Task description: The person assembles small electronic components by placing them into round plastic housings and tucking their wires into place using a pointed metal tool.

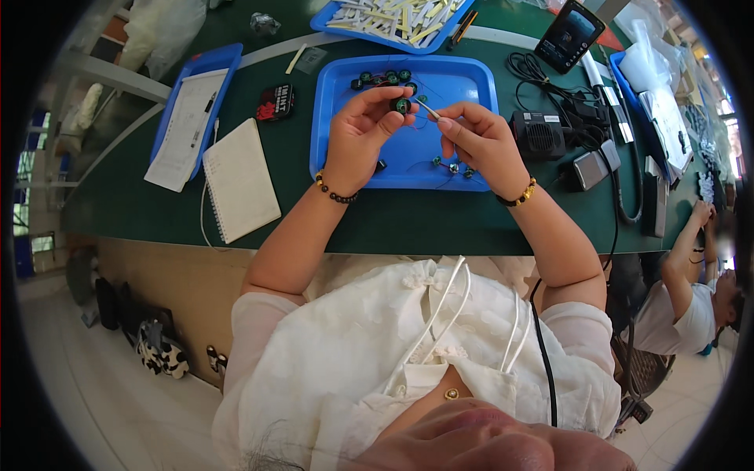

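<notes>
The person's left hand (363, 125) is curling its fingers around a small round black ring-shaped part with a green centre (401, 104), pinching it between thumb and fingertips just above the bare floor of a shallow blue plastic tray (330, 149). The right hand (481, 141) is closing its thumb and forefinger on a thin pale stick-like tool (428, 109), whose tip is pointing at the ring part and sitting just beside it, touching it or nearly so; which of the two cannot be told. Both hands are hovering over the tray, their fingertips near each other. Beyond the left fingertips, at the tray's far edge, a cluster of similar small black and green round parts (385, 78) is lying well apart from the held one. Below the right fingers, a few tiny green parts with thin wires (454, 166) are resting on the tray. The left wrist is wearing a dark beaded bracelet (336, 193), the right wrist a gold-coloured bracelet (521, 195). Left of the left hand, on the green table (133, 204), a white spiral notebook (239, 180) is lying, and beyond it a second blue tray holding a white paper sheet (188, 118). Right of the right hand, a small black boxy device with cables (539, 135) is sitting near the tray's edge. Another person's arm (679, 263) is reaching toward the table at the far right.
</notes>
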